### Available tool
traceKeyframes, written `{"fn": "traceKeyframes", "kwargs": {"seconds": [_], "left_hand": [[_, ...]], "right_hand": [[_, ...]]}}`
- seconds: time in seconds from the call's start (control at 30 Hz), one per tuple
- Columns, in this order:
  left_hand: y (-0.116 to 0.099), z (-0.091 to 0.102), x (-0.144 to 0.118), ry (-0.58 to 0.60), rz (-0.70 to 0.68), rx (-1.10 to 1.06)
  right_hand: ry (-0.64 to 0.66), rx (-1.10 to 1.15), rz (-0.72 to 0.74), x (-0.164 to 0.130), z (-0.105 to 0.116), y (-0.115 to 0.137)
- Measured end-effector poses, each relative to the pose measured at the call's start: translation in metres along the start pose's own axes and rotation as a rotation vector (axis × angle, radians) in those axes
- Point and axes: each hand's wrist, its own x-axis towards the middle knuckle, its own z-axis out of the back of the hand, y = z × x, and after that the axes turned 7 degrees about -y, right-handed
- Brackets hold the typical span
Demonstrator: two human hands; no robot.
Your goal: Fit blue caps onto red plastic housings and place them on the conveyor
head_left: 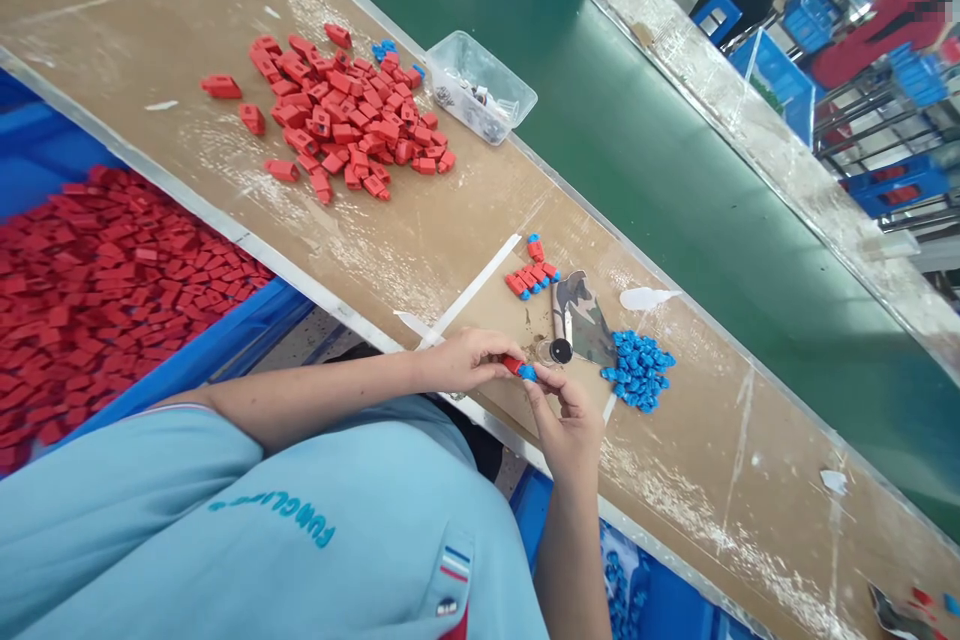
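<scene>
Between my two hands, over the near edge of the workbench, a red plastic piece (513, 364) meets a blue plastic piece (528, 372). My left hand (469, 358) pinches the red end. The fingers of my right hand (564, 412) close on the blue end. Whether the two are fully joined I cannot tell. Just beyond lie several red pieces with blue ends (531, 278), a camouflage-patterned sheet (589, 325) and a round black object (560, 351). To the right of it sits a pile of blue pieces (641, 370).
A large heap of red pieces (349, 115) covers the bench's left part, beside a clear plastic tub (484, 85). Below left stands a blue crate (240, 320) full of red pieces. A green conveyor belt (675, 150) runs along the far side. Other people are in the background.
</scene>
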Motion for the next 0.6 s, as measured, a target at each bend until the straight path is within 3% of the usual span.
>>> {"fn": "traceKeyframes", "kwargs": {"seconds": [0.2, 0.43, 0.6], "left_hand": [[-0.0003, 0.0009, -0.0034, 0.019, -0.097, 0.025], [0.0005, -0.0016, -0.0061, 0.071, -0.161, 0.083], [0.0030, -0.0025, -0.0081, 0.139, -0.211, 0.132]], "right_hand": [[-0.037, -0.075, 0.089, -0.0046, 0.0005, 0.0017], [0.013, -0.152, 0.123, -0.0040, 0.0067, 0.0075], [0.075, -0.142, 0.225, 0.0001, 0.0080, 0.0047]]}}
